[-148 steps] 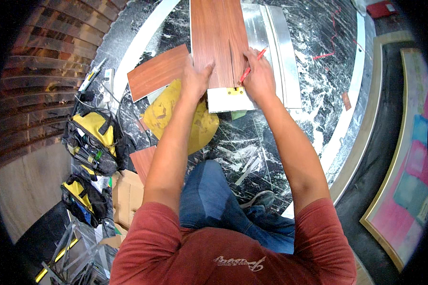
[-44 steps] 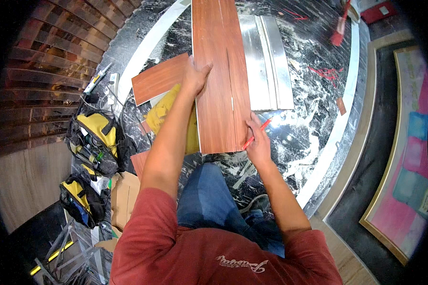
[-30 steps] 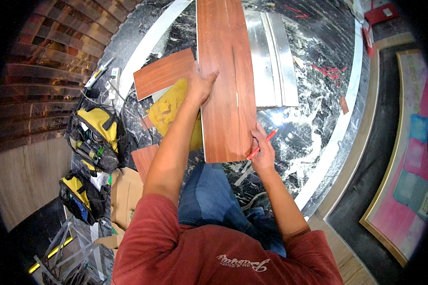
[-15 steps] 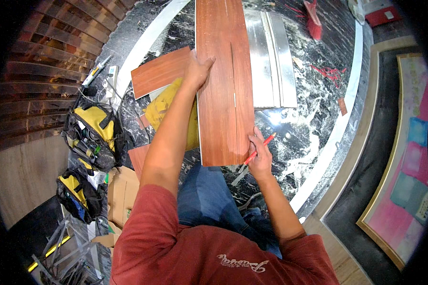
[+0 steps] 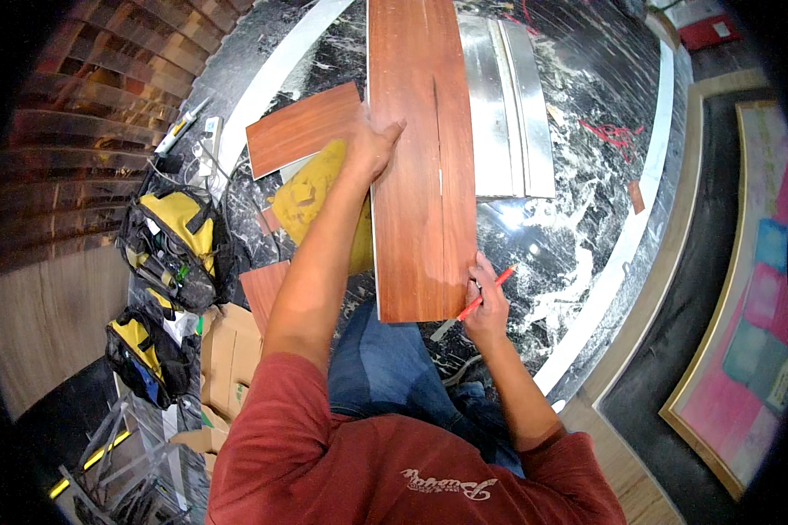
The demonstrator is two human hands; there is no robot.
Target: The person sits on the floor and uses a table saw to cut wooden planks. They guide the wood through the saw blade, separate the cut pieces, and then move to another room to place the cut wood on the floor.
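A long reddish-brown wood plank (image 5: 420,192) stretches away from me, running out of the top of the view. Along it runs a thin dark split or line, with a short pale gap partway. My left hand (image 5: 376,150) is closed on the plank's left edge, thumb on the top face, fingers hidden beneath. At the near right corner, my right hand (image 5: 487,304) grips the plank's edge with a red pencil (image 5: 496,284) held among its fingers. A shorter wood plank (image 5: 302,129) lies to the left, beside a yellow bag or cloth (image 5: 311,197).
Silvery metal-like panels (image 5: 508,114) lie right of the plank on a dusty black marbled floor (image 5: 578,236). Left are a tool bag (image 5: 179,236), a smaller tool bag (image 5: 140,359), an opened cardboard box (image 5: 228,363) and a caulking tube (image 5: 182,124). Red string (image 5: 617,136) lies far right.
Both hands and the plank have shifted slightly toward me and to the right. The red brush at the far right no longer shows in its place.
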